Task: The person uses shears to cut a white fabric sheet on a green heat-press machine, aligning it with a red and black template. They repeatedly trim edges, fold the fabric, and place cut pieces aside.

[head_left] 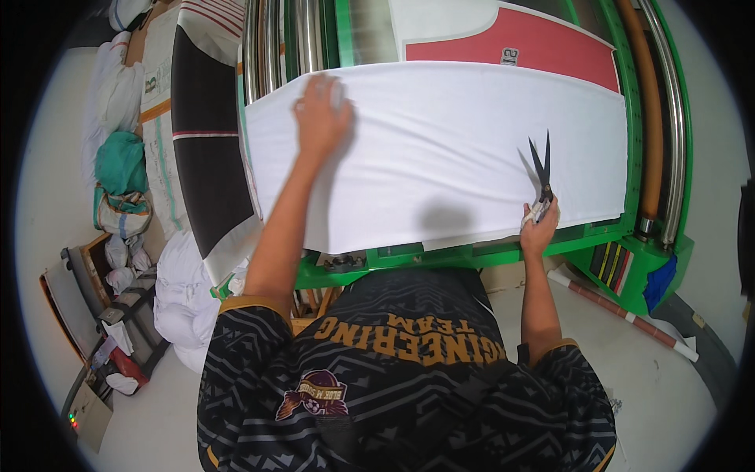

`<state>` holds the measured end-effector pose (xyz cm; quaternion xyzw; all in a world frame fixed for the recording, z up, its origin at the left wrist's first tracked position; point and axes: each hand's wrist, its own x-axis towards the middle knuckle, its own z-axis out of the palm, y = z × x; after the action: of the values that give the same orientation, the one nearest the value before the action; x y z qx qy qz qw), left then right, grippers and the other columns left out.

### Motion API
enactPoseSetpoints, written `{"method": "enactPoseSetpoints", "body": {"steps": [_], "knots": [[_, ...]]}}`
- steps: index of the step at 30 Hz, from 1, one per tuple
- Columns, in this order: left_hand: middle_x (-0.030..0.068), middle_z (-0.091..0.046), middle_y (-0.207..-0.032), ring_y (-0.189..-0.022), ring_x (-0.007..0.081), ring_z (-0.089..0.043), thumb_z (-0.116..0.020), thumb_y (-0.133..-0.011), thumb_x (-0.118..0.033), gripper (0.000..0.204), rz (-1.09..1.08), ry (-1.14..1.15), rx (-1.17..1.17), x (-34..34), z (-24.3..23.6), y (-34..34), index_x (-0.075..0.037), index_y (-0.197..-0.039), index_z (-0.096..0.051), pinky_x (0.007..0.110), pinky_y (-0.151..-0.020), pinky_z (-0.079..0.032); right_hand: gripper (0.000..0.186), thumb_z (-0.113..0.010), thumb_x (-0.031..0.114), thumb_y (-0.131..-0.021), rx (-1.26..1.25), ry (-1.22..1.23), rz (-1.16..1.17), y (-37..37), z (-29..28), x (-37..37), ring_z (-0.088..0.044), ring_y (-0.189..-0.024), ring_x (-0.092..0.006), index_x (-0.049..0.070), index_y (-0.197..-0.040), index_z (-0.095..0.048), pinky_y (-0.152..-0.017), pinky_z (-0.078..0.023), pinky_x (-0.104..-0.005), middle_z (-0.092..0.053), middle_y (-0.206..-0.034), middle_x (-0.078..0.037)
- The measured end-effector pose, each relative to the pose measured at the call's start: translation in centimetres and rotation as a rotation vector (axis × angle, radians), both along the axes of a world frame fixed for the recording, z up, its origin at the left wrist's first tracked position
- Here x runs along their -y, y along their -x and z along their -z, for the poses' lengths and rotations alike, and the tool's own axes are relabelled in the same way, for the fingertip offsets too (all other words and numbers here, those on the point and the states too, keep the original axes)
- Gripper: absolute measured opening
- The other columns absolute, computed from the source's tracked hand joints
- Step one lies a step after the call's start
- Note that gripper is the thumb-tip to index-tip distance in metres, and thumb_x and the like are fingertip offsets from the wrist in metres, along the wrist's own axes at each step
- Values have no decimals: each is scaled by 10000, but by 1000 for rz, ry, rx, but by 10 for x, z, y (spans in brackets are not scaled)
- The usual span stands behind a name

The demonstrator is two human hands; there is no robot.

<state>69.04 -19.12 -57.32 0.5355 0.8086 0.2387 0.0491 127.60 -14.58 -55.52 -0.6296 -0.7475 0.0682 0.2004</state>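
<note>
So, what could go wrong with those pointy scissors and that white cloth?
The right hand holds the scissors open over the white cloth, so a sharp tip might snag or nick it. The cloth is also wrinkled, so a cut through those creases could come out crooked.

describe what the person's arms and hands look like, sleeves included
The short sleeves are black with grey zigzag lines, edged by gold trim. Below them the left forearm and right forearm are uncovered. Neither the left hand nor the right hand wears a glove; the left is too blurred to rule out a ring.
</note>
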Motion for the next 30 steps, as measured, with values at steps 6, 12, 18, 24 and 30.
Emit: {"method": "enactPoseSetpoints", "body": {"steps": [6, 12, 18, 24, 30], "knots": [[75, -223, -1884, -1741, 347, -162, -602, -1093, -504, 659, 157, 138, -97, 5, -14, -99, -376, -1724, -464, 771, -1311, -107, 823, -906, 353, -925, -47, 59, -24, 2, -19, -10, -601, -1363, -498, -32, -1564, -559, -1186, -449, -558, -671, -1448, -288], [113, -189, -1892, -1746, 397, -106, -590, -1102, -498, 694, 178, 214, -66, 36, -39, -139, -321, -1753, -429, 813, -1279, -65, 788, -967, 302, -886, -301, 294, 311, 27, -61, -48, -759, -1117, -298, 31, -1543, -627, -986, -588, -412, -794, -1231, -194], [139, -144, -1897, -1751, 404, -55, -541, -1120, -492, 678, 167, 311, -63, 89, -42, -204, -288, -1756, -428, 795, -1289, -12, 735, -969, 290, -881, -454, 319, 365, 5, -47, -122, -778, -855, -228, 47, -1507, -672, -797, -608, -377, -829, -1043, -140], [135, -118, -1903, -1751, 412, -29, -533, -1100, -485, 698, 149, 356, -122, 92, -42, -216, -278, -1758, -425, 775, -1298, 6, 727, -952, 294, -892, -380, 335, 339, -46, -45, -196, -767, -791, -240, 105, -1535, -671, -745, -600, -386, -841, -1063, -147], [152, -153, -1894, -1749, 414, -59, -534, -1097, -488, 691, 125, 363, -138, 91, -46, -219, -247, -1740, -459, 738, -1316, -6, 757, -939, 360, -899, -442, 418, 568, -72, -54, -249, -787, -921, -333, 139, -1565, -654, -836, -611, -456, -824, -1150, -200]]}}
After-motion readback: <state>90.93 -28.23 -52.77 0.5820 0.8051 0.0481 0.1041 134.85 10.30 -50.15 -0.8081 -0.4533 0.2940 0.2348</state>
